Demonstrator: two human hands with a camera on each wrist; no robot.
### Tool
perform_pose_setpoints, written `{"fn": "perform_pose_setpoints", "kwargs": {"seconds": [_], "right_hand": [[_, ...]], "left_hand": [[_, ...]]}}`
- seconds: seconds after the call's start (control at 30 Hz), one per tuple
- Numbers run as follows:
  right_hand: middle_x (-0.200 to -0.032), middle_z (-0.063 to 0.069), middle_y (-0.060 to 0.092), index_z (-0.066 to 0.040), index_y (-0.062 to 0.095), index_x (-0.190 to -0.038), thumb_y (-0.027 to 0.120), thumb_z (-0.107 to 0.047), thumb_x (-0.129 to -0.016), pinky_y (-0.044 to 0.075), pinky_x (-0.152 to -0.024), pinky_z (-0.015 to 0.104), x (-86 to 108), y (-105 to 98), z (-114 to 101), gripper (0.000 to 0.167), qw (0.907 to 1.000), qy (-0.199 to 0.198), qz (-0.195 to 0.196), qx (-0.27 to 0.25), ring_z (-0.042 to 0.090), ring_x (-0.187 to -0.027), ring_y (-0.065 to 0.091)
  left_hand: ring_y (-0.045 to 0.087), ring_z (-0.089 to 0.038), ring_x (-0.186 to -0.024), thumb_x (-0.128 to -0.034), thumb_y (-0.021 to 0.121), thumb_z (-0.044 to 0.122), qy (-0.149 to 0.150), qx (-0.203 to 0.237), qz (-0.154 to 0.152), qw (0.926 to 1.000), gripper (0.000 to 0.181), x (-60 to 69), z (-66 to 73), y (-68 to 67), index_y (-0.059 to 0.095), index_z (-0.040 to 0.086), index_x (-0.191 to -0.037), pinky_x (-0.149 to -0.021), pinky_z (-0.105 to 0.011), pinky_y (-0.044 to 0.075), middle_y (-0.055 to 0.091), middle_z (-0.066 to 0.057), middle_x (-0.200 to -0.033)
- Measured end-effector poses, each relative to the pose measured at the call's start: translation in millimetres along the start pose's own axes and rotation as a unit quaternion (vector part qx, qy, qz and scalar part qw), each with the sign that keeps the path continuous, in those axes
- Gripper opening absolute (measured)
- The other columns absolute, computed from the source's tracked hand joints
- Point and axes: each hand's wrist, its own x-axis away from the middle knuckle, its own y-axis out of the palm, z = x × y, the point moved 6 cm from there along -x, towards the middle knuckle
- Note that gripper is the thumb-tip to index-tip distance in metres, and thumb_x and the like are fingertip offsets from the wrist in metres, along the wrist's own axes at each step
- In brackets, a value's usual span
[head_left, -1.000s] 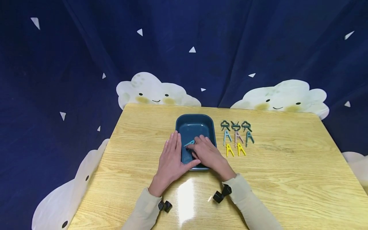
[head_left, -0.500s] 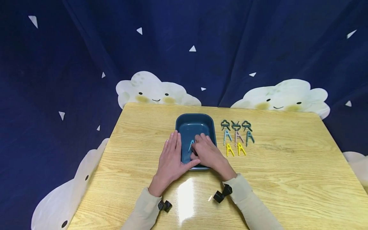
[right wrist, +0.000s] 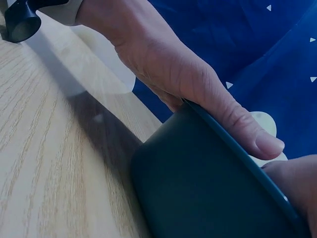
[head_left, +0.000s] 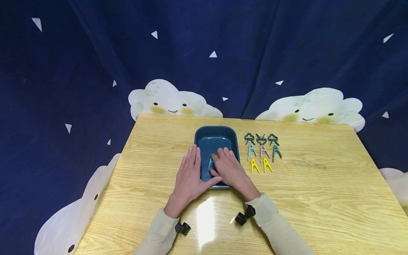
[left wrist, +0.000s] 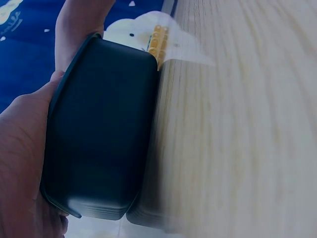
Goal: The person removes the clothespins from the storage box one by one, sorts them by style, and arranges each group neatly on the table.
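Note:
A dark teal rectangular tub (head_left: 216, 131) stands on the table in the head view. My left hand (head_left: 190, 175) rests along its left rim, fingers straight, thumb lying over the near rim; the right wrist view shows that thumb (right wrist: 247, 129) on the edge. Inside the tub, my right hand (head_left: 228, 168) has curled fingers and pinches a light blue clothespin (head_left: 210, 164) near the tub's floor. The right hand covers part of the clothespin. In the left wrist view the tub's outer wall (left wrist: 101, 129) hides the clothespin, and the right hand's fingers are out of sight there.
Right of the tub lie rows of clips: dark green cloud-shaped clips (head_left: 250, 139) at the back, then a light blue clothespin (head_left: 251, 152), a pink clothespin (head_left: 264, 153) and a dark teal clothespin (head_left: 276, 153), with two yellow clothespins (head_left: 254, 166) in front. A dark blue curtain (head_left: 204, 71) hangs behind.
The light blue clothespin in the tub has turned from slanting sideways to nearly upright in the head view, with my right hand shifting slightly. The left hand and the clips outside stay put.

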Motion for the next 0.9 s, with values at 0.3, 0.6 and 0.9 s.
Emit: {"fn": "perform_pose_setpoints", "kwargs": {"seconds": [0.3, 0.6, 0.9], "right_hand": [[-0.105, 0.011, 0.054, -0.003, 0.067, -0.134, 0.075, -0.045, -0.092, 0.035, -0.079, 0.039, 2.1, 0.1, -1.5, 0.06, 0.9995, -0.022, -0.007, -0.019, 0.028, -0.095, 0.041], [-0.105, 0.011, 0.055, -0.005, 0.069, -0.134, 0.075, -0.047, -0.093, 0.034, -0.078, 0.038, 2.2, -2.1, -3.5, 0.059, 0.9995, -0.032, 0.001, -0.007, 0.028, -0.094, 0.041], [-0.103, 0.011, 0.054, -0.005, 0.07, -0.131, 0.075, -0.05, -0.093, 0.033, -0.077, 0.038, 1.6, -1.7, -3.8, 0.059, 0.9995, -0.029, -0.009, 0.001, 0.028, -0.093, 0.04]], "left_hand": [[-0.001, -0.021, -0.162, -0.0812, 0.05, 0.092, -0.003, 0.004, -0.007, 1.0, 0.13, -0.5, -0.1, 0.4, 0.013, 0.002, -0.167, -0.13, -0.045, 0.013, 0.008, -0.013, -0.175], [-0.001, -0.021, -0.162, -0.0805, 0.05, 0.094, -0.001, 0.005, -0.003, 1.0, 0.131, -0.5, 0.0, -0.8, 0.014, 0.002, -0.167, -0.13, -0.046, 0.013, 0.009, -0.013, -0.175], [0.002, -0.024, -0.162, -0.0807, 0.053, 0.091, 0.005, 0.007, 0.003, 1.0, 0.13, -0.7, 0.4, -1.0, 0.017, 0.0, -0.166, -0.129, -0.047, 0.015, 0.011, -0.015, -0.175]]}}
